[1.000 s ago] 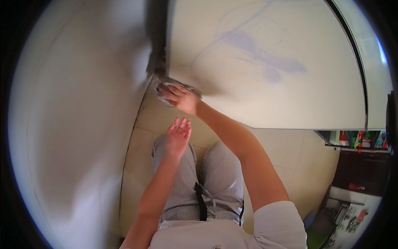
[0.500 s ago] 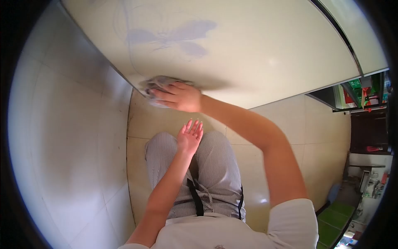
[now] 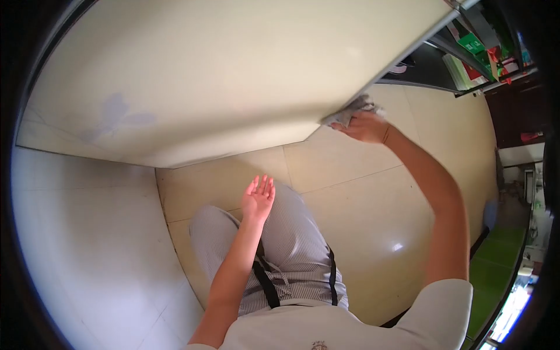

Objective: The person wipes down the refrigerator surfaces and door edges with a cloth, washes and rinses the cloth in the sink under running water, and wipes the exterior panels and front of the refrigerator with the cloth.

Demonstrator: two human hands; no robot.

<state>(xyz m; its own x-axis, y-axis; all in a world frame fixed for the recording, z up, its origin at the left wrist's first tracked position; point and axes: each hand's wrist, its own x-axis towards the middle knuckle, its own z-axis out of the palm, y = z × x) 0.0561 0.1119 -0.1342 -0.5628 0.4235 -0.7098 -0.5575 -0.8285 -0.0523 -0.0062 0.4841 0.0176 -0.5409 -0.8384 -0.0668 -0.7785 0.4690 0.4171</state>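
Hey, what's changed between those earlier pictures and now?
The right hand has moved the gray cloth rightward along the cream panel, from its lower left corner to its right edge; the view swung right too. Nothing was picked up or let go. The left hand stays empty, palm up.

Head-worn view, facing forward, tilted down
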